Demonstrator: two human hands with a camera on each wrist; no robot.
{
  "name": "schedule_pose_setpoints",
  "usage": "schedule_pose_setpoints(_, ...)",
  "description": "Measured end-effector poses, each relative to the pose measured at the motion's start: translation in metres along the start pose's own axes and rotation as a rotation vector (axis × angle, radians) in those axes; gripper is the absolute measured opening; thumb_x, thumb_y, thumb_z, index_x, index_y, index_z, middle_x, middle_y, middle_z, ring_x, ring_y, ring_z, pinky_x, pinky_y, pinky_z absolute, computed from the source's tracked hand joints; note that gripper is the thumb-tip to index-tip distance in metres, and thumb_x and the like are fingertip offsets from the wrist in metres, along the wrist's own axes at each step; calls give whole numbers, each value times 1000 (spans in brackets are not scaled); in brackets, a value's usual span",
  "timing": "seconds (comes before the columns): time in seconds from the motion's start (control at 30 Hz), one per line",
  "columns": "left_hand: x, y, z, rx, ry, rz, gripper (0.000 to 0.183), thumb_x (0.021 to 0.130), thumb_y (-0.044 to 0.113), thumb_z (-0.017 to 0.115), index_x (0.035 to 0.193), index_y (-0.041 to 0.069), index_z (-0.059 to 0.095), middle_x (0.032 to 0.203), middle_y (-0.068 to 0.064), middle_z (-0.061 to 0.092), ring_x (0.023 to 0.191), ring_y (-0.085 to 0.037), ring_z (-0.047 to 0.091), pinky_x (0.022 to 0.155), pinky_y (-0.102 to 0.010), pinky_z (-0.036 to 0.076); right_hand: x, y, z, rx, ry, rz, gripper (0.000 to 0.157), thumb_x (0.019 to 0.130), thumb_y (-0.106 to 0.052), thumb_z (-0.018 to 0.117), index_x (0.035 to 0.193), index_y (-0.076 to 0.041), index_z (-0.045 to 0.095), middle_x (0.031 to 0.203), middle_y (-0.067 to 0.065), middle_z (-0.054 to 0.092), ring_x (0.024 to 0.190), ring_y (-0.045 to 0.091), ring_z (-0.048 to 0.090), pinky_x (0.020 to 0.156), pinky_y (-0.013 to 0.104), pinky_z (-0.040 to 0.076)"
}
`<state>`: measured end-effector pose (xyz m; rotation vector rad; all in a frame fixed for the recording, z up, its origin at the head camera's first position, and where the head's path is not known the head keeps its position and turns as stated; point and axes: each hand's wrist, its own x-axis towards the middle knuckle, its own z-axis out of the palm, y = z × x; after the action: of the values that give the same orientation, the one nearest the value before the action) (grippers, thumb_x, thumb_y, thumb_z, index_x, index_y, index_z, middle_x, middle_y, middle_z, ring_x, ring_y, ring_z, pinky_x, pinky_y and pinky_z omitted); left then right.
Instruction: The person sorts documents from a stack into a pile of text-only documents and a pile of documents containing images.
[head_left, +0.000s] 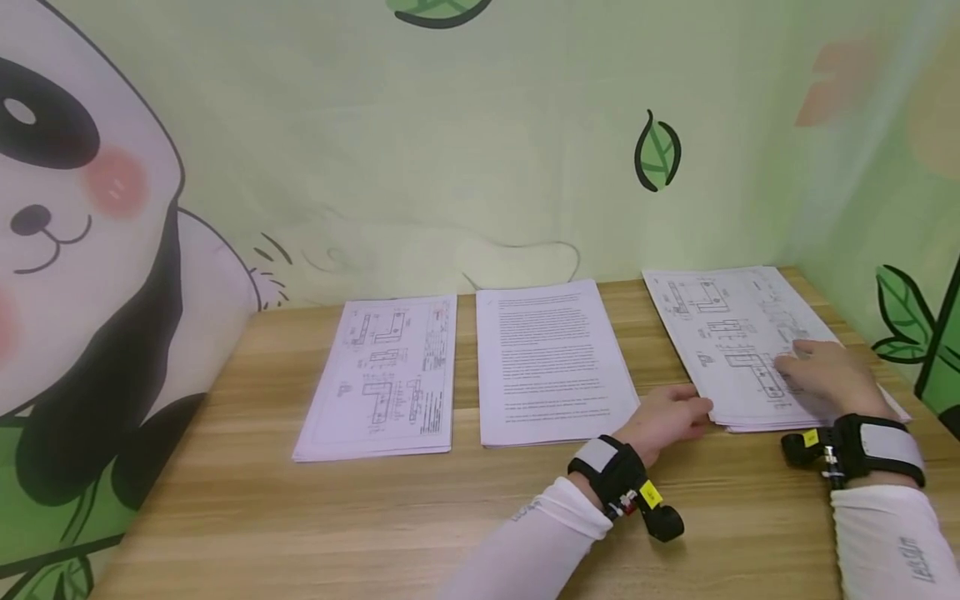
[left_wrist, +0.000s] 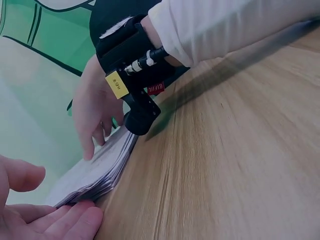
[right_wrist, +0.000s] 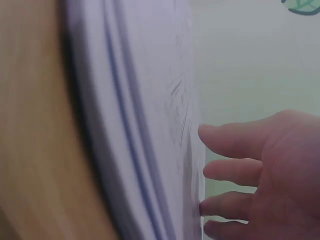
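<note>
At the right of the table, in the head view, lies a thick stack of papers [head_left: 738, 333] printed with technical drawings. My left hand [head_left: 663, 421] is at its near left corner. In the left wrist view, the straight fingers [left_wrist: 75, 220] of that hand lie against the stack's edge, thumb raised apart. Over the stack's right part is my right hand [head_left: 828, 375]. The right wrist view shows its fingers [right_wrist: 232, 172] extended and spread, with tips close to the top sheet; whether they all touch it I cannot tell. Several uneven sheet layers show along the stack's side [right_wrist: 125, 130].
A stack of text pages [head_left: 555, 358] lies mid-table, just left of my left hand. Further left is another stack of drawing sheets [head_left: 382, 375]. The wooden table [head_left: 360, 525] meets a printed panda-and-leaf backdrop [head_left: 450, 167] at the back.
</note>
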<state>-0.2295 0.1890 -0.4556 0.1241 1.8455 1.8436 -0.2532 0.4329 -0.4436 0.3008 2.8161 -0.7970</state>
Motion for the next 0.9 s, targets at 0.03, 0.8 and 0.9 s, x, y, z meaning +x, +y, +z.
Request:
schedule_pose_setpoints(0.03, 1, 0, 0, -21, 4, 0, 36, 88, 16, 60, 121, 2, 61, 103, -6, 68, 95, -15, 64, 88, -39, 55, 1, 0, 0, 3, 2, -2, 83, 92, -48, 39, 138, 18, 21, 137, 49, 19, 121, 66, 17, 95, 73, 21)
schedule_pose_setpoints(0.8, 2, 2, 0, -93, 16, -15, 36, 88, 14, 59, 121, -2, 58, 99, -8, 66, 92, -20, 65, 89, -43, 55, 4, -5, 1, 275, 222, 156, 74, 93, -44, 38, 140, 12, 26, 133, 44, 33, 115, 53, 36, 85, 61, 35)
schedule_pose_setpoints(0.9, 4, 3, 0, -98, 22, -23, 33, 89, 16, 58, 117, -1, 60, 96, -7, 66, 91, -21, 64, 89, -44, 54, 3, -9, 1, 267, 236, 163, 71, 93, -43, 38, 138, 12, 31, 132, 43, 35, 116, 53, 36, 86, 61, 34)
